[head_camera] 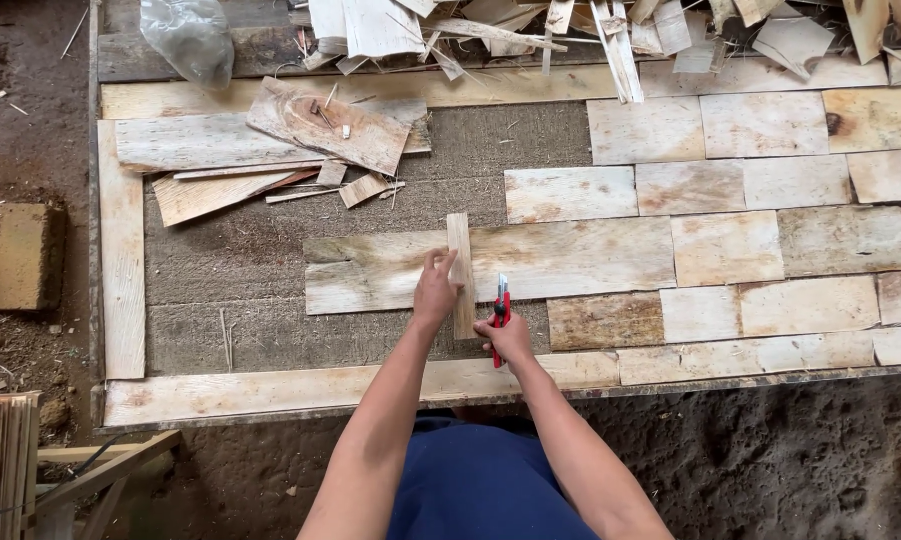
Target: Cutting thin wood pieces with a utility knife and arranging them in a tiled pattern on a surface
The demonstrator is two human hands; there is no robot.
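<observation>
Knife blade tip hidden behind my fingers; cut line hard to make out. My left hand: fingers spread, pressing narrow wood strip flat on long veneer sheet. My right hand: fingers closed around red utility knife, just right of strip. Surface: rough grey board, veneer pieces right, dirt floor.

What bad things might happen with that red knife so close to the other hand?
1. The red utility knife in the right hand sits right beside the narrow wood strip that the left hand presses down. If the blade slips, it may cut those fingers.
2. The strip lies loose across a wide veneer sheet, so it might shift and spoil the cut.
</observation>
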